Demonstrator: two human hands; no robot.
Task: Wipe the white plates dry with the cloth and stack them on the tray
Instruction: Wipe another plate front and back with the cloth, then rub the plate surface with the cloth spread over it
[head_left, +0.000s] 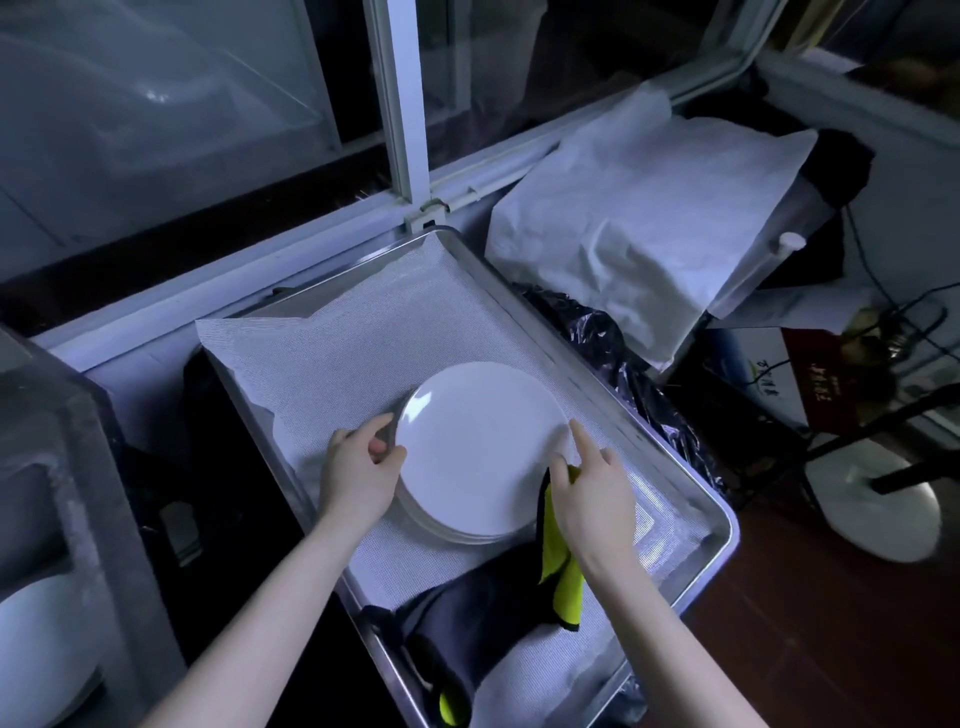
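Observation:
A stack of white plates (470, 457) sits in the middle of a metal tray (724, 512) lined with a white mesh sheet. My left hand (358, 470) holds the left rim of the top plate, thumb on top. My right hand (592, 493) touches the stack's right rim with its forefinger stretched out while its other fingers grip a yellow-green cloth (558, 571) with a dark edge, which hangs down over the tray's front part. More white plates (36, 644) lie in a grey sink at the lower left.
A dark cloth (467, 618) lies at the tray's near end. A window frame (402, 104) runs behind the tray. White paper (639, 208) covers something at the right, with black plastic (623, 364) below it. A white lamp base (878, 499) stands on the red-brown floor.

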